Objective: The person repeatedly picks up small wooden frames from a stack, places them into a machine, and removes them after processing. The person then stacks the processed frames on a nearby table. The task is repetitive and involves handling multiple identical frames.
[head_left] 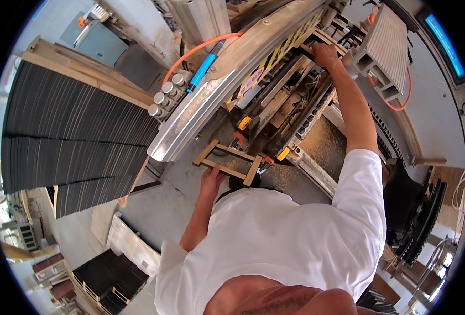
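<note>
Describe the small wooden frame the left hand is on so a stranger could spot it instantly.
Start at the long grey metal beam running diagonally across the machine. Just below its lower end, at the left hand, lies the wooden frame: a ladder-like rectangle of pale slats, open in the middle, unlike the solid dark panel stacks nearby.

- Wooden frame point(227, 161) — a small rectangle of pale brown slats, two long rails joined by short end pieces, open in the middle. It lies flat and slightly skewed just below the lower end of the long grey machine beam point(232, 79), its near rail under the left hand's fingertips.
- Wooden strip point(324, 38) — thin and pale, lying beside the beam's far upper end, gripped from above.
</note>
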The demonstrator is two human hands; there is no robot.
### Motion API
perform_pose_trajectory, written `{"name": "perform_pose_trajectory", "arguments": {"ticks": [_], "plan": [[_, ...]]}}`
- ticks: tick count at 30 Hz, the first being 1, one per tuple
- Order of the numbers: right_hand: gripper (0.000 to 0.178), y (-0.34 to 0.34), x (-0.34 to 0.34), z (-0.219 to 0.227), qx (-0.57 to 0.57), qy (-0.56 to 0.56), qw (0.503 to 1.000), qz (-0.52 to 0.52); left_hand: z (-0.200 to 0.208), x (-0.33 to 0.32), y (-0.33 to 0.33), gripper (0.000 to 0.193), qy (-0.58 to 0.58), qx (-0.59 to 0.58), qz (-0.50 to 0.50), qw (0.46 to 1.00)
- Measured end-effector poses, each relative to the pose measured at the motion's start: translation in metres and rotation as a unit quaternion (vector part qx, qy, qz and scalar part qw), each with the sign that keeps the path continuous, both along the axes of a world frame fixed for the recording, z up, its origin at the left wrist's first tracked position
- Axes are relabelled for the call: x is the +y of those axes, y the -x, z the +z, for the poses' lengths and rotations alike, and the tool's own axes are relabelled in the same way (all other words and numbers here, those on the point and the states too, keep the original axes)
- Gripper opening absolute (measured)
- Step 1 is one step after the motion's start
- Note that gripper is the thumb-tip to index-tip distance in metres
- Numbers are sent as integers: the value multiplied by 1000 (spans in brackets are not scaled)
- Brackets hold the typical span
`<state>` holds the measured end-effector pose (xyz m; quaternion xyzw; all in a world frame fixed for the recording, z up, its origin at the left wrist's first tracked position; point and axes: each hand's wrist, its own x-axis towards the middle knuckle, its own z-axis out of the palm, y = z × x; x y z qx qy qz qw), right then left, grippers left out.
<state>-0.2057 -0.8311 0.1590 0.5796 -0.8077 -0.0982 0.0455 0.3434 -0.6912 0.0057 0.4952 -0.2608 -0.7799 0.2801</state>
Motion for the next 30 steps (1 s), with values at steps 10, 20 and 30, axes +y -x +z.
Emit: {"name": "perform_pose_trajectory", "arguments": {"ticks": [10,20,30], "plan": [[19,38,0,-33,3,34,999,1,-7,11,-2,35,8,-103,88,991],[15,8,3,-10,50,-41,998,2,-4,17,-37,28,197,-404,52,892],[13,9,4,-18,47,15,999,-11,125,27,-150,29,430,-362,270,782]]}}
